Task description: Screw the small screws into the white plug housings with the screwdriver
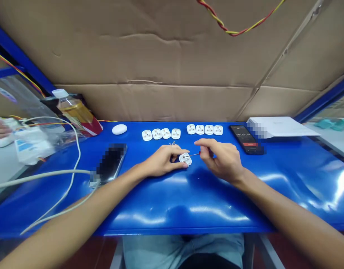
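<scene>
White oval object [119,129], drink bottle [78,112] to its left, dark-screened phone [112,164] in front, timer-displaying phone [245,138] far right of it, cardboard panel [160,59] behind it

- Bare blue tabletop [174,209] offers passage from the left hand [162,160] and right hand [222,158] to the near edge.
- Beyond them, two groups of white square parts [209,129] bar the way, with a gap between.
- Leftward, white cables [62,172] and a phone [112,160] obstruct.
- Rightward, a timer phone [243,136] and white box [289,125] block the far side.
- Cardboard wall [160,106] closes the back.
</scene>
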{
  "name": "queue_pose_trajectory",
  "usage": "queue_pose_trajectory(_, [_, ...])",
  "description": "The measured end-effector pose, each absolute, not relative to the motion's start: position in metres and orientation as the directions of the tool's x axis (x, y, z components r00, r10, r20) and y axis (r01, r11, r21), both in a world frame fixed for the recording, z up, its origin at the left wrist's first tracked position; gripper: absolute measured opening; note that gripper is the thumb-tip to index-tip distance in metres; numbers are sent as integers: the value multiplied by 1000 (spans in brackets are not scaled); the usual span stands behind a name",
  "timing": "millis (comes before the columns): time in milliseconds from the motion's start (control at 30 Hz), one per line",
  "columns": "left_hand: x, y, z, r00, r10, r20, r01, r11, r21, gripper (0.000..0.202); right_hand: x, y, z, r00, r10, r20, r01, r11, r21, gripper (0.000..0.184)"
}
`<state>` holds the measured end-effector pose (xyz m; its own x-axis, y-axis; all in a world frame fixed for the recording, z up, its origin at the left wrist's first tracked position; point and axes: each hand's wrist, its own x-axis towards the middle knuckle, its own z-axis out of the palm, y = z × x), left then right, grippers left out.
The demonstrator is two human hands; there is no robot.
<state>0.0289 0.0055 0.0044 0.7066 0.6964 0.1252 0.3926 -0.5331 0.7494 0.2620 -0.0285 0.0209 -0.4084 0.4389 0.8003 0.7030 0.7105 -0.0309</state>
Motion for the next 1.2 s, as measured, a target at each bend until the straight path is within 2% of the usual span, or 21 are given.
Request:
queue_pose_trajectory(300, [28, 7, 0, 695, 699, 165, 399, -567, 721, 36, 260, -32, 22, -412, 456, 789, 768, 640, 31, 18])
queue_pose_trajectory(433, [28, 6, 3, 705, 694, 144, 399, -557, 728, 36, 261, -31, 22, -462, 425, 778, 723, 689, 54, 16])
queue_pose_trajectory(600, [27, 5, 5, 711, 688, 142, 371, -539, 756, 36, 263, -30, 25, -529, 497, 688, 664, 747, -30, 32])
queue_pose_trajectory(700, [27, 7, 3, 723, 667, 177, 356, -580, 732, 34, 264, -28, 25, -590, 477, 652, 598, 800, -45, 36])
queue_pose_trajectory(833, [29, 8, 2, 698, 691, 190, 384, -585, 715, 35, 264, -27, 24, -590, 412, 695, 590, 807, 23, 33])
queue_pose_trajectory(967, [31, 7, 2, 690, 701, 182, 398, -577, 713, 33, 267, -27, 21, -516, 438, 737, 674, 738, 34, 16])
queue_pose_trajectory(1067, [30, 7, -1, 692, 692, 204, 372, -584, 721, 32, 268, -25, 20, -501, 476, 723, 693, 721, 5, 18])
queue_pose_trajectory(1200, [28, 9, -6, 676, 705, 214, 359, -569, 740, 36, 268, -22, 24, -542, 458, 705, 606, 794, -51, 27])
